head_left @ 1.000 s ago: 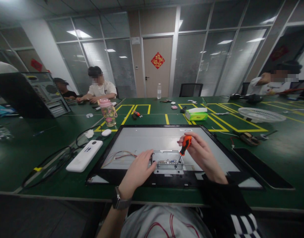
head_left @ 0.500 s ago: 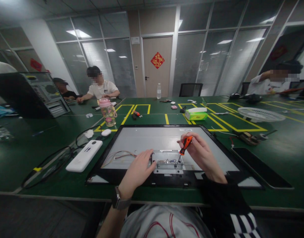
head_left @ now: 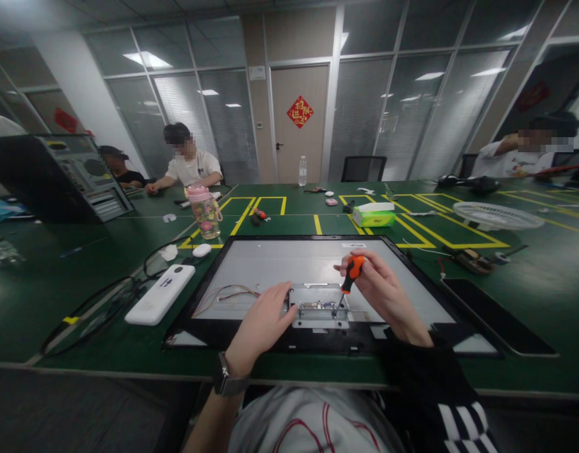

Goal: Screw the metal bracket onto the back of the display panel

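Note:
A flat display panel (head_left: 280, 258) with a black frame lies back side up on the green table before me. Near its front edge sits a metal bracket (head_left: 318, 294) with several connectors in it. My left hand (head_left: 265, 311) rests with fingers stretched out against the bracket's left side. In my right hand (head_left: 381, 292) is an orange and black screwdriver (head_left: 353, 274), held by its handle between the fingers. Its shaft slants down to the bracket's right part, with the tip among the connectors; a screw there is too small to make out. Thin wires (head_left: 228, 292) lie left of the bracket.
To the left are a white power bank (head_left: 161, 294), a black cable (head_left: 89, 308) and a pink-lidded bottle (head_left: 204, 214). A phone (head_left: 500, 314) lies right of the panel. Beyond stand a tissue pack (head_left: 374, 215) and a white fan grille (head_left: 497, 216). Other people sit around the table.
The screwdriver's handle has turned slightly in my right hand, and the fingers have shifted on it. My left hand stays in place.

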Available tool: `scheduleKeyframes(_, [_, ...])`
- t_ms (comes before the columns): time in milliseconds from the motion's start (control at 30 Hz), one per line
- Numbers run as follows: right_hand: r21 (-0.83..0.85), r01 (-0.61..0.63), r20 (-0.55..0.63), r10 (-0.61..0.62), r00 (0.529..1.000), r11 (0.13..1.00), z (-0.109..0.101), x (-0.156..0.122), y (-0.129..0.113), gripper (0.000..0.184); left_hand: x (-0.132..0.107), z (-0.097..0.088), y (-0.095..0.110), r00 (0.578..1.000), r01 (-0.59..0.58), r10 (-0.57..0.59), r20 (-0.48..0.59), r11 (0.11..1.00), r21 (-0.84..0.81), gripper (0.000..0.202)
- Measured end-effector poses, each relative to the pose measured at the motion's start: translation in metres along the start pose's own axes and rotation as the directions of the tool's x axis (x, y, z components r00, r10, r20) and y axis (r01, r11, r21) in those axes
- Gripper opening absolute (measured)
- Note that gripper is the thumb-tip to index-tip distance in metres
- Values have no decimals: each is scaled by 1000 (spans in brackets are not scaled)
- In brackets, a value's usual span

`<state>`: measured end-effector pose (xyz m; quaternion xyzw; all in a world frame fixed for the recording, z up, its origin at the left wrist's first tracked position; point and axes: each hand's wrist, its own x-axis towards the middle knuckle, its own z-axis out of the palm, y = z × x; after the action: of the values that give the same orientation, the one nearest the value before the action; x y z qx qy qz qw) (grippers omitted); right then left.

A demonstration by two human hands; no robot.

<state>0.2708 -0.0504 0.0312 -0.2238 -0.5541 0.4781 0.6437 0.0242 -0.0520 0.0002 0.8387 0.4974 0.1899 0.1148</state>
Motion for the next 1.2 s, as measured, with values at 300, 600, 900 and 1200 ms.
scheduleKeyframes(300, [-39,52,-75,-54,996,998,-7,1,6,18,0,2,-3,1000,-12,12,-9,1000,9,46])
scheduleKeyframes(600, [-2,0,-53,0,999,1000,-3,0,3,20,0,2,-2,1000,-4,4,1,1000,-6,48])
scheduleKeyframes(900, [-59,58,-143,-66,987,997,-6,1,6,17,0,-1,0,1000,13,-13,29,1000,-1,51])
scheduleKeyframes(1200, [6,53,-95,-52,994,999,-6,1,7,19,0,4,-4,1000,-6,6,-2,1000,9,48])
